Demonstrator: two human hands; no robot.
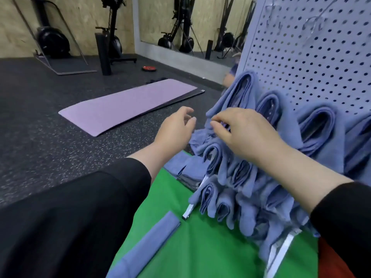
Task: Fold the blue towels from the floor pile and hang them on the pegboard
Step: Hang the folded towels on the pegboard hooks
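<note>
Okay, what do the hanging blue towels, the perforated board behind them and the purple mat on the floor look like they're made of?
Hanging blue towels: soft matte cloth, probably microfibre or cotton, since they drape in limp looped folds.
Pegboard: rigid sheet with regular punched holes and a smooth pale blue finish, likely painted metal, possibly plastic.
Purple mat: thin flexible matte foam or rubber, with a darker underside showing along its edge.

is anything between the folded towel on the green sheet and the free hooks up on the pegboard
Yes. Both forearms and the right hand reach across above the folded towel, and rows of hung towels cover the lower pegboard. The clear hooks sit above those rows, with bare board around them.
</note>
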